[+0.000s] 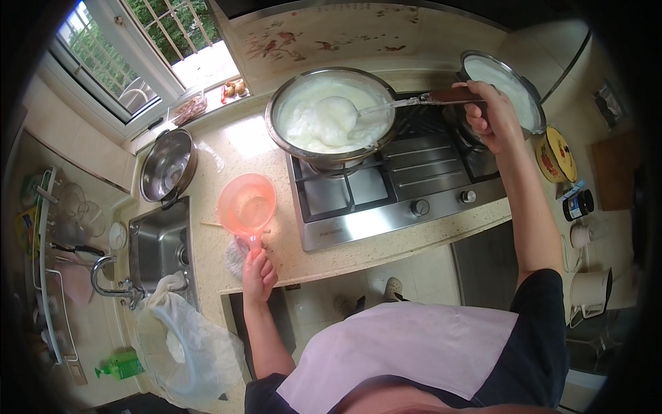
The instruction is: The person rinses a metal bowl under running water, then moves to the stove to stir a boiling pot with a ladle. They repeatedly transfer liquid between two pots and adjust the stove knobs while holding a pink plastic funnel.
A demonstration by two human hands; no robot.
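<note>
My right hand (491, 116) grips the dark handle of a metal ladle (408, 102). The ladle's bowl lies in the white, curdled liquid (305, 116) that fills a wide metal pan (274, 135) on the left burner. Around the handle of a pink plastic scoop (246, 202), my left hand (259, 277) is closed, over the counter left of the stove. The scoop looks nearly empty inside. A greyish cloth (235, 257) lies partly hidden behind the scoop's handle. On the right burner stands a pot (538, 111) holding more white liquid, partly behind my right hand.
A steel sink (155, 251) with a faucet (103, 277) is at the left, below an empty metal pot (168, 165). A cloth-lined container (189, 352) stands nearer me. Right of the gas stove (357, 227) are a yellow lidded pot (558, 154), a jar (578, 205) and a white kettle (589, 294).
</note>
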